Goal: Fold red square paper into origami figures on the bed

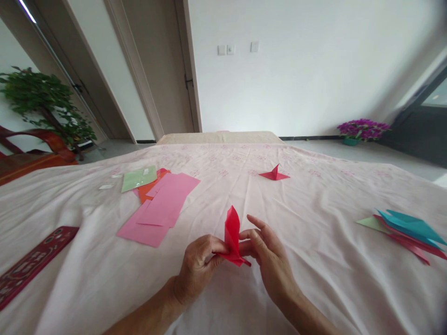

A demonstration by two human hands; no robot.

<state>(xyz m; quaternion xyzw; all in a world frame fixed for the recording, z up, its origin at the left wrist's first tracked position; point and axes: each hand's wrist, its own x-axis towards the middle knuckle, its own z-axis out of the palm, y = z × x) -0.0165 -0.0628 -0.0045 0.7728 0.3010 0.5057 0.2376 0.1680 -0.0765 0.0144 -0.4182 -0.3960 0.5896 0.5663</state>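
Soft, fairly bright light fills the room. The wall [279, 88] is pale in the middle and greys toward the upper right, where the picture's corner darkens. A strip [27, 11] glares white at the upper left; a pane [436, 97] is bright at the right edge. Gentle shadows mark folds in the cloth [324, 260]. Wide-lens distortion tilts the door [153, 65]. The red paper [232, 232] reads clearly, while the plant [38, 90] looks soft.
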